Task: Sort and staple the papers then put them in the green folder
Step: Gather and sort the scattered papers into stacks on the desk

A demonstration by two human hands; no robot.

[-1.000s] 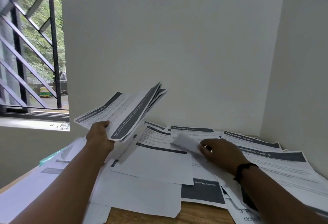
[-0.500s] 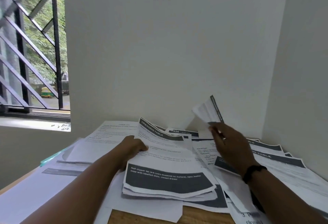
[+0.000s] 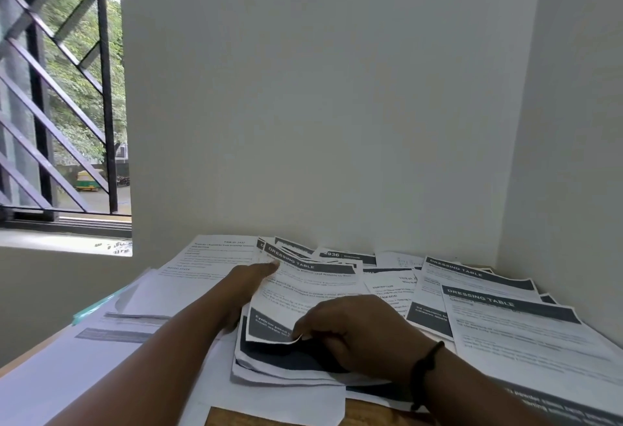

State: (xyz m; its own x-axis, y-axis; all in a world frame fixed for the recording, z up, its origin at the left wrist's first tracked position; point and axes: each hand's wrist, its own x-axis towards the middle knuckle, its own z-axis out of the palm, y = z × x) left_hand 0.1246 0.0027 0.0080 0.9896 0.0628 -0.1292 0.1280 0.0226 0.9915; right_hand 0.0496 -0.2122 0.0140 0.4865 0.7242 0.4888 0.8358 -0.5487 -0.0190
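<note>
I am squaring up the gathered stack of white printed sheets with dark header bands [image 3: 296,304], which is lying at lower centre of the frame on the wooden worktop [image 3: 269,417]. My left hand [image 3: 251,282] is lying flat and spread along the stack's left edge, fingertips reaching the "DRESSING TABLE" heading at its upper corner, pressing rather than grasping. My right hand [image 3: 357,334] is pinching the near right corner of the top sheet between thumb and fingertips, so that corner is curling up slightly off the pile. To do this well, I judge I should be keeping the left palm weighing the pile down while the right hand is tapping the edges flush, since thin loose sheets are likely to slide and fan out; only matching headings should be going together before any stapling. More loose white printed pages [image 3: 499,317] are spreading across the right of the frame, just beside my right wrist and overlapping one another, and another spread of pale sheets [image 3: 141,297] is lying at the left. A thin teal-green plastic edge [image 3: 97,306], probably the green folder, is peeking out under those left sheets at mid-left, well apart from both hands. I am seeing no stapler anywhere.
</note>
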